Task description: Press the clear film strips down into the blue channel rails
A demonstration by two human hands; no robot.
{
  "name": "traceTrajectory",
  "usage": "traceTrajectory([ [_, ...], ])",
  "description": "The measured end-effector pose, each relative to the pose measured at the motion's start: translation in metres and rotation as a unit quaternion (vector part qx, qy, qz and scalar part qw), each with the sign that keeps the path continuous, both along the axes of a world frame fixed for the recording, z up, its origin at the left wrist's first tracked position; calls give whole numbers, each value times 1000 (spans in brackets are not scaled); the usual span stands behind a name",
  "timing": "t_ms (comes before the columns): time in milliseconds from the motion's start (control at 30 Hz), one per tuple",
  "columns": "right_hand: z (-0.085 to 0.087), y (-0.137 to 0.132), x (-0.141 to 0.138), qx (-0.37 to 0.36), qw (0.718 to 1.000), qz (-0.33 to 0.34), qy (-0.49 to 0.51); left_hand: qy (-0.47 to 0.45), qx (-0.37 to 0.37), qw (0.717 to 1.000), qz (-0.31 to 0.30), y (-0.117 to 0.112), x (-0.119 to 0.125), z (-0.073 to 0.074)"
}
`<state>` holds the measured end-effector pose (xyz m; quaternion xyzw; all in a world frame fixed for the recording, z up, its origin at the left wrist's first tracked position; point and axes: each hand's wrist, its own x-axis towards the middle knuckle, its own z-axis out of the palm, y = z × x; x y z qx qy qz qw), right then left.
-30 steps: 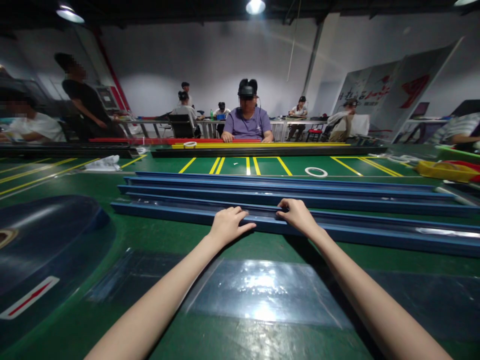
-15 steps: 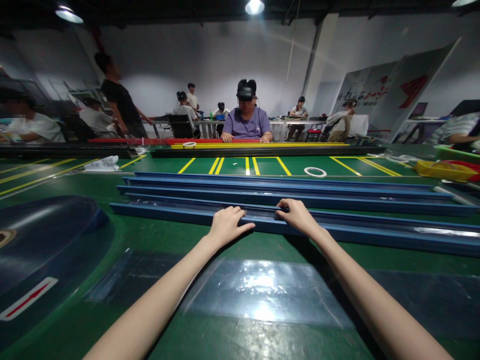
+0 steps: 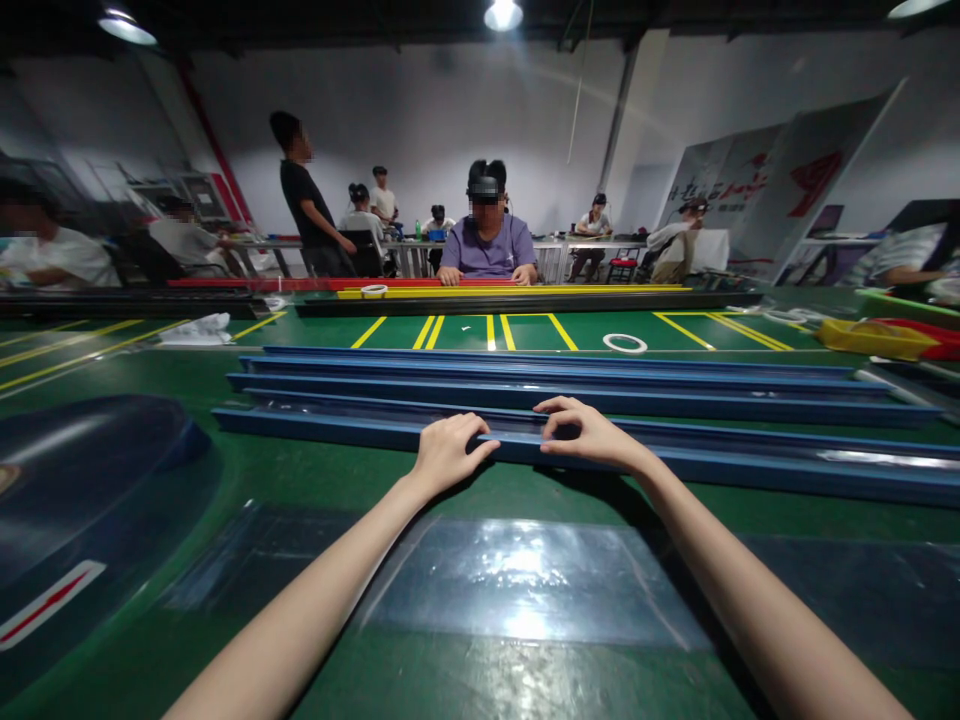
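Observation:
A long blue channel strip lies across the table in front of me, with a glossy inner face. My left hand rests on its middle, fingers bent over into the channel and thumb along the near wall. Just to the right, my right hand spans the same strip. Its thumb touches the near wall and its fingers reach the far side, bent in a C shape. The hands are a short gap apart. Behind them lie more blue channel strips, parallel to the first.
A clear plastic sheet lies on the green table nearest me. At left is a large glossy dark-blue form bearing a red arrow label. Beyond are a white ring, a yellow bin and a seated co-worker.
My right thumb has come out to the near wall, with its fingers more spread. My left hand stays at the strip's middle. A standing person in the background has moved right.

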<state>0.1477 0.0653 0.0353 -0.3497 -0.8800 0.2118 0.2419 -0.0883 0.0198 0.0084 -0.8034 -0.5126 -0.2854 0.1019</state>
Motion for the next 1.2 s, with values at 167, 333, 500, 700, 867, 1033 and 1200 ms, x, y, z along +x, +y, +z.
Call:
traceTrajectory([
  [167, 1, 1, -1, -31, 999, -1, 18, 28, 43, 999, 1, 0, 1, -5],
  [333, 5, -2, -3, -43, 999, -12, 12, 57, 61, 996, 5, -2, 2, -5],
  [500, 6, -2, -4, -52, 998, -19, 12, 70, 71, 995, 20, -3, 2, -4],
  [700, 4, -2, -4, -41, 999, -23, -1, 81, 81, 993, 22, -3, 1, -5],
  [867, 2, -2, -4, 3, 999, -25, -30, 101, 86, 991, 36, -3, 1, -5],
  [1033, -3, -2, -7, 62, 993, -64, -82, 107, 82, 990, 44, -3, 0, -4],
  [1200, 1, -5, -11, 115, 977, -61, -166, 105, 73, 991, 40, -4, 1, -4],
])
